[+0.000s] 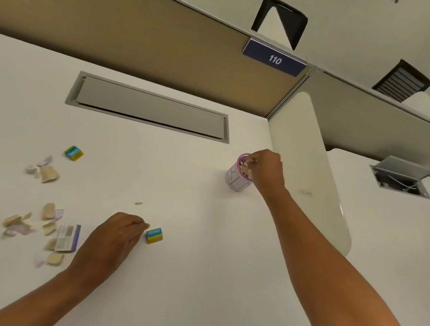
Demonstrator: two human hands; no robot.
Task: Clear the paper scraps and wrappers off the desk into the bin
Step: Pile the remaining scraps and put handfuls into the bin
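Torn paper scraps [48, 174] lie scattered over the left side of a white desk [196, 280], more than a dozen beige and pale lilac bits in two loose clusters, with a printed wrapper [68, 237] flat among the nearer ones. Two small blue-and-yellow boxes sit out: the far box [73, 152] beside the upper cluster, the near box [154, 235] just off the fingertips of the person's left hand [113, 239]. That hand rests palm down, fingers curled together; whether it pinches anything cannot be told. One tiny fleck [138, 203] lies alone beyond it. Further right, the right hand [266, 171] is closed on a pinch of scraps over the mouth of a small pink-rimmed bin [237, 178], which already shows paper inside. The scraps look feather-light, limp and apt to drift, so they are probably best pinched by an edge or swept into a pile; the boxes look stiff enough to grip by their sides.
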